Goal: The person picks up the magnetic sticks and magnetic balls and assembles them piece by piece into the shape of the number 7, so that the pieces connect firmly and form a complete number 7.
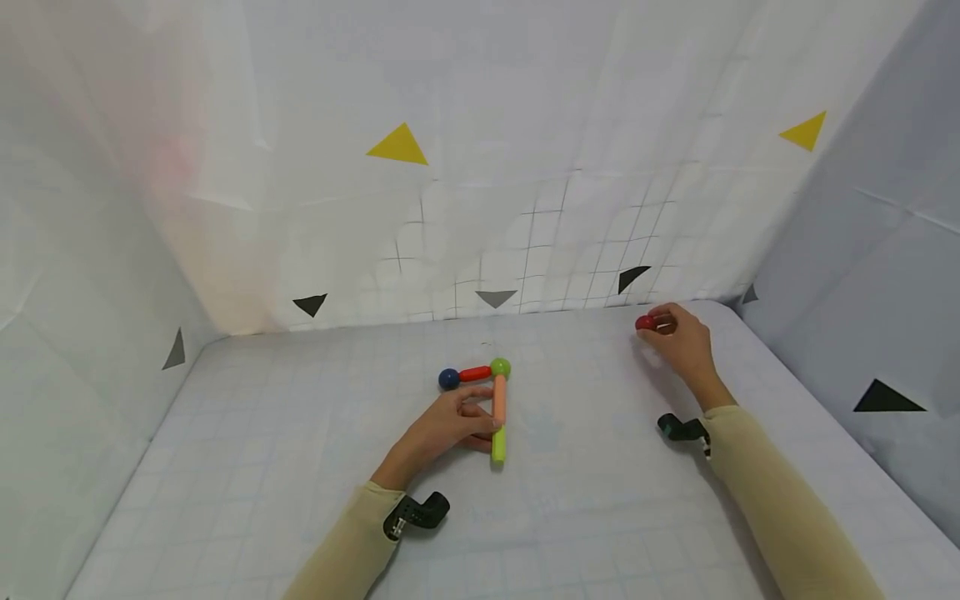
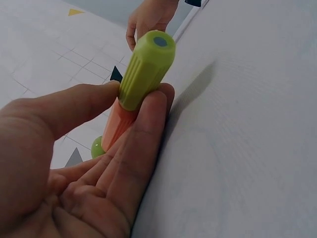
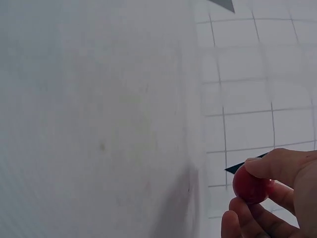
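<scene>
My left hand (image 1: pixel 450 421) pinches a two-part rod between thumb and fingers. The rod's near part is a lime-green stick (image 2: pixel 148 69) with a dark dot on its end face, and its far part is an orange stick (image 1: pixel 499 398). Beyond the orange one sits a green ball (image 1: pixel 500 367), joined to a red stick (image 1: pixel 475 374) that ends at a dark blue ball (image 1: pixel 448 379). Far to the right, my right hand (image 1: pixel 684 343) holds a red ball (image 3: pixel 251 184) with its thumb and fingertips, near the back of the table.
A white sheet covers the table (image 1: pixel 585 500). A white back wall (image 1: pixel 480 225) with grid lines and triangle marks rises behind, and a side wall (image 1: pixel 862 275) stands at the right. Dark cameras (image 1: pixel 426 510) are strapped on both wrists.
</scene>
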A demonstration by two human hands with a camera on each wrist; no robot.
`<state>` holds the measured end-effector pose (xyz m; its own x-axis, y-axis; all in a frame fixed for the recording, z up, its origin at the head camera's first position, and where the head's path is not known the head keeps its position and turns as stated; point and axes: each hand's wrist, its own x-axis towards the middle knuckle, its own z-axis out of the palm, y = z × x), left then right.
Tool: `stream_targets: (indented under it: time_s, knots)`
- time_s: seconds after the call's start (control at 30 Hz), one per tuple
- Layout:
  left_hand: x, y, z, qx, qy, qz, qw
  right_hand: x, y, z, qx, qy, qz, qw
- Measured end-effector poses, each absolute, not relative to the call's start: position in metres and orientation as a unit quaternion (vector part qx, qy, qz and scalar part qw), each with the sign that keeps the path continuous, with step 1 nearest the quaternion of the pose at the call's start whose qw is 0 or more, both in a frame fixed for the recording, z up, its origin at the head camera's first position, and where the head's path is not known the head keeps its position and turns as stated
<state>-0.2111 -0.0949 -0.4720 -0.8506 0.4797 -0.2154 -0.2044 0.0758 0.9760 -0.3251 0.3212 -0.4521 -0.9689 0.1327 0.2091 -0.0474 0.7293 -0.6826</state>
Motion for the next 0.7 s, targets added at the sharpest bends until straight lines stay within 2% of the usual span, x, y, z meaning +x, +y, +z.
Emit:
stream_targets:
  time_s: [0.43,0.7]
  knots:
    - [-0.21,-0.094,-0.472,0.088,0.682,0.682,0.248,-0.306,0.302,-0.449,0.013,-0.911,0.383,0.153]
    - [-0.211,-0.094,-0.472,0.089,0.689,0.675,0.249,-0.295,0.29,-0.447,0.033,-0.913,0.379,0.145]
